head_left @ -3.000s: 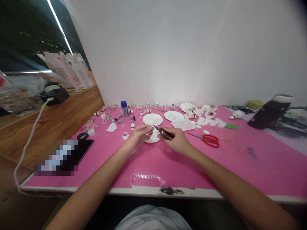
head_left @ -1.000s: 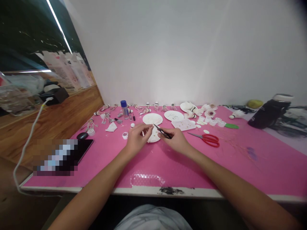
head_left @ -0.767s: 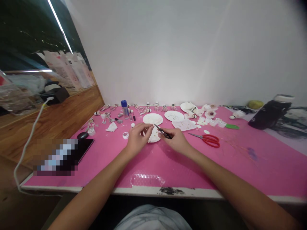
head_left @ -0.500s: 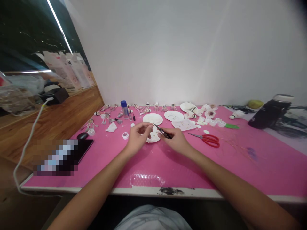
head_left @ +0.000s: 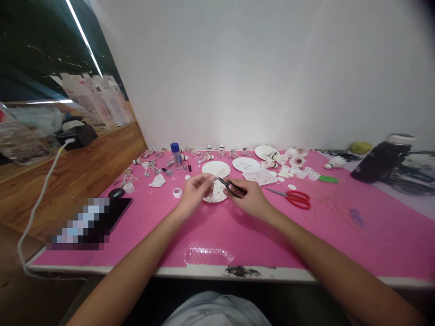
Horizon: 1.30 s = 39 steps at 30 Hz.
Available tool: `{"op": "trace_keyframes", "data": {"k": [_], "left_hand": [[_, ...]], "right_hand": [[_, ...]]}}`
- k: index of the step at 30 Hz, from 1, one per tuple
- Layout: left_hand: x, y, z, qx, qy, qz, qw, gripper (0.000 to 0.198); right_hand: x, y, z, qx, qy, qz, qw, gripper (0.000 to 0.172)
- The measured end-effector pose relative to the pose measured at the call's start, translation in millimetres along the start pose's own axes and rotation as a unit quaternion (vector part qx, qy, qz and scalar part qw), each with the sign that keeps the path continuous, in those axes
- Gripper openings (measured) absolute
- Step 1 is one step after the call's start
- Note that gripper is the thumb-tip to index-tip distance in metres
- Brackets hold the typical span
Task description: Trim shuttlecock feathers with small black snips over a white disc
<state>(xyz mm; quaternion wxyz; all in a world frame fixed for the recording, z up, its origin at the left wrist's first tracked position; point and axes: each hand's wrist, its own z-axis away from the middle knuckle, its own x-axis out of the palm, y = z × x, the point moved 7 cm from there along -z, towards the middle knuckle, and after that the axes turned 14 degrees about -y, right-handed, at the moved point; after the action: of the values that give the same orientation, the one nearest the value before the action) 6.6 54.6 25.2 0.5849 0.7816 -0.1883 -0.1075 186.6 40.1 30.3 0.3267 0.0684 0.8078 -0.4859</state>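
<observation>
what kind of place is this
Probably a small craft workspace: a pink-covered desk strewn with shuttlecocks, white paper plates and red-handled scissors.

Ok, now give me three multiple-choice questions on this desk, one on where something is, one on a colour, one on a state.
1. Where do the red-handled scissors lie?
A) On a white plate
B) On the pink mat, at the right
C) On the wooden shelf

2. What colour is the mat?
A) Green
B) Blue
C) Pink

3. What is the right hand doing?
A) Pinching a small dark tool
B) Lying flat and empty
C) Gripping the scissors

1 B: they lie flat on the mat.
2 C: pink covers the desktop.
3 A: the tool juts from its fingers.
</observation>
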Motion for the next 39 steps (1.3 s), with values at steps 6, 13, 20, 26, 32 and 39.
{"op": "trace_keyframes", "data": {"k": [6,13,20,26,32,39], "left_hand": [[1.1,-8,-2,-0.014,-0.023,0.050,0.998,0.035],[1.4,-9,-2,-0.024,-0.024,0.049,0.998,0.036],[2.8,-11,-1,-0.026,-0.024,0.038,0.999,0.036],[1.5,-11,-2,-0.022,-0.033,0.020,0.999,0.037],[-1.2,-16,-2,-0.018,-0.039,0.030,0.999,0.033],[-2.0,-20,-2,-0.024,-0.038,0.065,0.997,0.031]], "right_hand": [[0,-3,2,-0.017,0.020,0.026,0.999,0.046],[0,0,2,-0.012,0.027,0.036,0.999,0.046],[0,-2,3,-0.007,0.023,0.023,0.999,0.047],[0,-2,3,-0.006,0.024,0.011,1.000,0.049],[1,2,2,-0.012,0.020,0.006,1.000,0.046],[1,4,2,-0.013,0.014,0.012,1.000,0.046]]}}
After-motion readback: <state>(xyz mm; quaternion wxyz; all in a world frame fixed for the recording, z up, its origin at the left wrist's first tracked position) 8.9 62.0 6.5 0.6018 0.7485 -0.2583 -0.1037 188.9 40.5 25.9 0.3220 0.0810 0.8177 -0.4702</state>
